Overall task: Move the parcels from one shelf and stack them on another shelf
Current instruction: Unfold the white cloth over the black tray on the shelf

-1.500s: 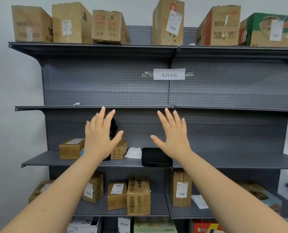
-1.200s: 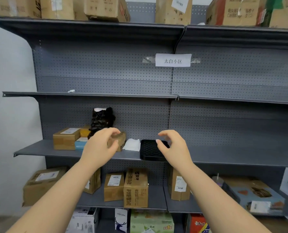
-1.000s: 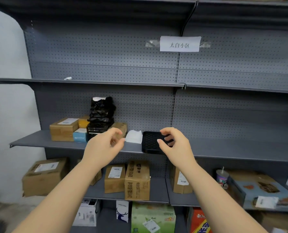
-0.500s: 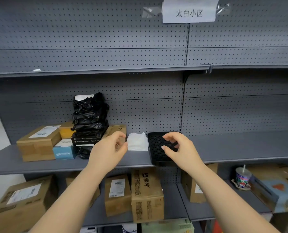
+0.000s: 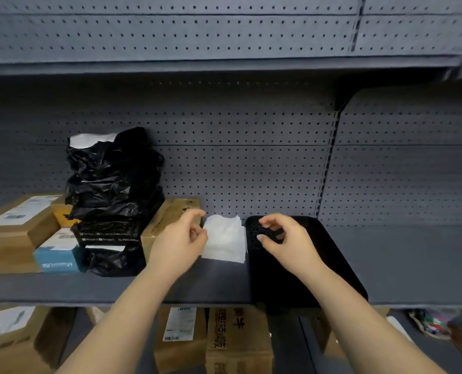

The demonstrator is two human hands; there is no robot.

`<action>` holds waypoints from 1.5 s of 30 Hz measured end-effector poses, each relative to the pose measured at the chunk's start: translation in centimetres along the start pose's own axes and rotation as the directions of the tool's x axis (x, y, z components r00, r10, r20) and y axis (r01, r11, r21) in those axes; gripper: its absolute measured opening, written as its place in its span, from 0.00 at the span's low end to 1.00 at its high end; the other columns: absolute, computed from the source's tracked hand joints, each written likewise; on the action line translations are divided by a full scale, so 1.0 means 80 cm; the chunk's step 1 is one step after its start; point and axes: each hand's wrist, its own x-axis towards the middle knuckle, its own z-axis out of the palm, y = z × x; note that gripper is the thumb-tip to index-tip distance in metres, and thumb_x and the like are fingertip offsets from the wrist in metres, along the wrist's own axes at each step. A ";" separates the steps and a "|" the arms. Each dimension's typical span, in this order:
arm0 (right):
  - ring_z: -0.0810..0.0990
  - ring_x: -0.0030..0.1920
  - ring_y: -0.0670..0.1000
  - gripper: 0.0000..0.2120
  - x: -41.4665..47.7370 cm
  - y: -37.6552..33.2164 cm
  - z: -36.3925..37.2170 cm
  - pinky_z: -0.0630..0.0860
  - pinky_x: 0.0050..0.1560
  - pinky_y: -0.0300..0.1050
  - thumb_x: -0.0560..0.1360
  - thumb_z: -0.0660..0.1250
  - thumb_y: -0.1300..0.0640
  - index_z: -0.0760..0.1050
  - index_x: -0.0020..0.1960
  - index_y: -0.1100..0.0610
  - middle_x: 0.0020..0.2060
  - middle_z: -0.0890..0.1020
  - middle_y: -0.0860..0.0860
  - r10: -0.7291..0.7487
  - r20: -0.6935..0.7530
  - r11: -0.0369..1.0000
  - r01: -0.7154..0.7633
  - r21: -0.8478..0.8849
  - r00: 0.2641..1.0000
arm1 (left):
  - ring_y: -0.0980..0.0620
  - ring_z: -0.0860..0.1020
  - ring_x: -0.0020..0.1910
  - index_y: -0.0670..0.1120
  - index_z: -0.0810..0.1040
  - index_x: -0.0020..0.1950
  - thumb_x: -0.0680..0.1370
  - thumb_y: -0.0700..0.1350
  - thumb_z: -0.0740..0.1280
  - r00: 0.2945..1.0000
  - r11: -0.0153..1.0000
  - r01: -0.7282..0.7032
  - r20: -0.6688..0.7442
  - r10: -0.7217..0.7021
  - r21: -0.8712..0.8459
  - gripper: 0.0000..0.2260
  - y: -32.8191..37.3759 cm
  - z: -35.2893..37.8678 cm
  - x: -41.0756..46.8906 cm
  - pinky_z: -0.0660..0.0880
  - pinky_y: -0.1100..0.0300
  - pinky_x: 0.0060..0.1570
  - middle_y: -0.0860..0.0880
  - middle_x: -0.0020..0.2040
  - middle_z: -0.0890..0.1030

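On the grey middle shelf [image 5: 399, 265] lie a small white parcel [image 5: 226, 240], a flat black parcel [image 5: 319, 268], a brown box [image 5: 170, 214], a stack of black bagged parcels [image 5: 111, 190], a blue box [image 5: 56, 252] and a larger brown box [image 5: 14, 233]. My left hand [image 5: 180, 242] hovers just left of the white parcel, fingers curled and apart, holding nothing. My right hand [image 5: 286, 238] hovers over the far end of the flat black parcel, fingers half curled, empty.
The shelf above [image 5: 224, 64] hangs low over the parcels. On the shelf below stand several brown cartons [image 5: 238, 344]. The right half of the middle shelf holds nothing; the pegboard back wall [image 5: 251, 171] closes it off.
The view has closed in on the middle shelf. Both hands have come down from raised and spread to half curled beside the white parcel and over the black one.
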 end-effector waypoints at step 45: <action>0.81 0.45 0.53 0.07 0.189 0.081 0.102 0.76 0.45 0.45 0.74 0.67 0.67 0.82 0.45 0.59 0.43 0.84 0.55 -0.037 0.257 0.999 0.041 -0.009 0.966 | 0.55 0.79 0.46 0.52 0.78 0.60 0.76 0.42 0.68 0.995 0.996 -0.076 0.072 0.073 0.045 0.13 -0.039 0.141 0.125 0.78 0.59 0.47 0.53 0.48 0.81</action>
